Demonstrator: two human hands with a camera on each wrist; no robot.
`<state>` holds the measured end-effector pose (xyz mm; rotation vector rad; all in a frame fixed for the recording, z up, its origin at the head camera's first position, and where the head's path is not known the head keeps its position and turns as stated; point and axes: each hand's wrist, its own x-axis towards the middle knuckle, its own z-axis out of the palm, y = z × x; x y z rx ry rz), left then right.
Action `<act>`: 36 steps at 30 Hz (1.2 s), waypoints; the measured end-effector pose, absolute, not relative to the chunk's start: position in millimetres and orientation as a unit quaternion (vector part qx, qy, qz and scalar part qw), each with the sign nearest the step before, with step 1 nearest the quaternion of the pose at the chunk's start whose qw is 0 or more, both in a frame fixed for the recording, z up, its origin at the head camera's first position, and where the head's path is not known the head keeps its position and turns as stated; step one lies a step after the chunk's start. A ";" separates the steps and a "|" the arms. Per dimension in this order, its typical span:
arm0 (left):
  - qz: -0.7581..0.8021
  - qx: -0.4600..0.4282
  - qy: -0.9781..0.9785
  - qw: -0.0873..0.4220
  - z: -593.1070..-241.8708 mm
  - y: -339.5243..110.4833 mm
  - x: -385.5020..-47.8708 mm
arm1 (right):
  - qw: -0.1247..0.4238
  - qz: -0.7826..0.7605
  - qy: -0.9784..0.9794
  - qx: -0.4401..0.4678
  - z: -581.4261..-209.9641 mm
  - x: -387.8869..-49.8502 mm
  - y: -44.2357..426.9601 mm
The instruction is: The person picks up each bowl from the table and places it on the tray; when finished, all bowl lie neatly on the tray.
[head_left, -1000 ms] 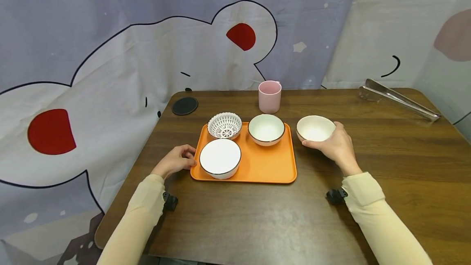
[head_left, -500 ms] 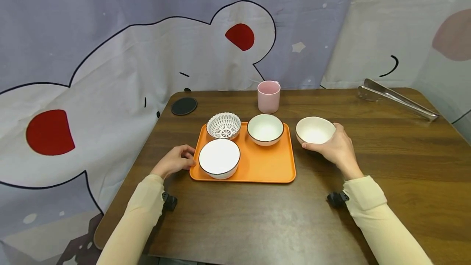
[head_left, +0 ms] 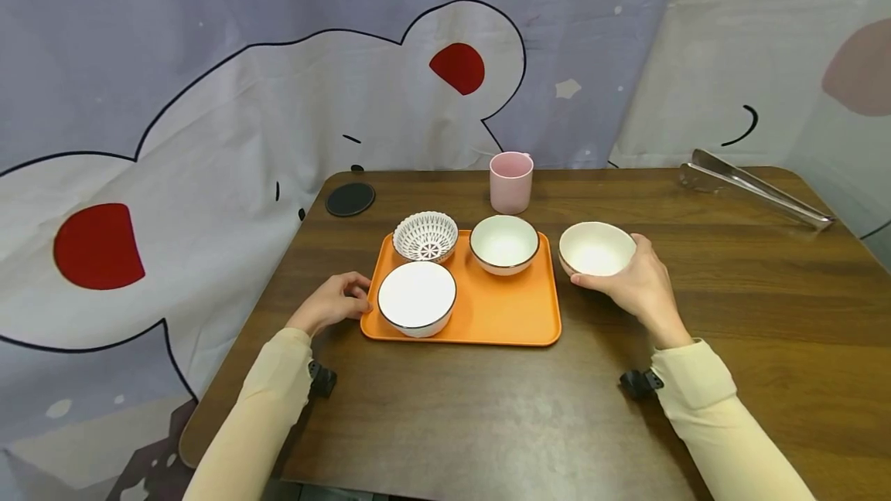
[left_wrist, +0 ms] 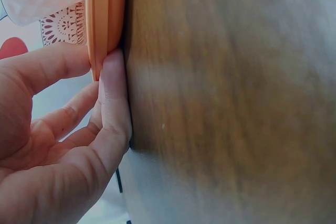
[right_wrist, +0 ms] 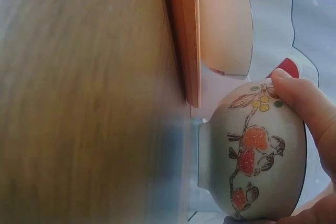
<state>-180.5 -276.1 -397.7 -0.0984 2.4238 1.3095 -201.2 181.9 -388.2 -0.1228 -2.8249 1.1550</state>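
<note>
In the head view, my right hand (head_left: 642,284) grips a white bowl (head_left: 596,249) by its right side, just right of an orange tray (head_left: 511,315). The right wrist view shows birds and a branch painted on this bowl (right_wrist: 252,150), its foot seemingly a little above the table. At the tray's left edge, my left hand (head_left: 332,305) pinches the rim, as the left wrist view shows with the fingers against the tray edge (left_wrist: 107,14). On the tray are a patterned bowl (head_left: 426,238), a dark-rimmed white bowl (head_left: 418,300) and a pale green-white bowl (head_left: 504,244).
A pink mug (head_left: 511,182) stands behind the tray. At the back left of the wooden table (head_left: 473,424) lies a black round coaster (head_left: 350,199). Metal tongs (head_left: 755,188) lie at the back right. A printed curtain (head_left: 334,99) hangs behind the table.
My right hand has brought the white bowl slightly closer to me. My left hand stays at the tray's edge, and the tray has not visibly moved.
</note>
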 end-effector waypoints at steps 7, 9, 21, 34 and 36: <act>0.467 -0.032 0.864 0.186 -415.6 -283.8 -189.5 | 0.040 0.381 -0.923 -0.038 -389.0 -196.7 180.3; 0.466 -0.029 0.864 0.185 -414.9 -284.1 -188.7 | 0.037 0.380 -0.923 -0.039 -389.2 -195.0 179.5; 0.467 -0.028 0.865 0.180 -412.6 -282.5 -187.0 | 0.034 0.387 -0.921 -0.034 -387.2 -186.8 174.2; 0.462 -0.024 0.868 0.177 -415.4 -284.0 -187.7 | 0.038 0.391 -0.919 -0.019 -381.6 -179.5 171.6; 0.462 -0.023 0.869 0.177 -416.0 -284.2 -187.8 | 0.038 0.392 -0.919 -0.017 -381.3 -178.2 171.1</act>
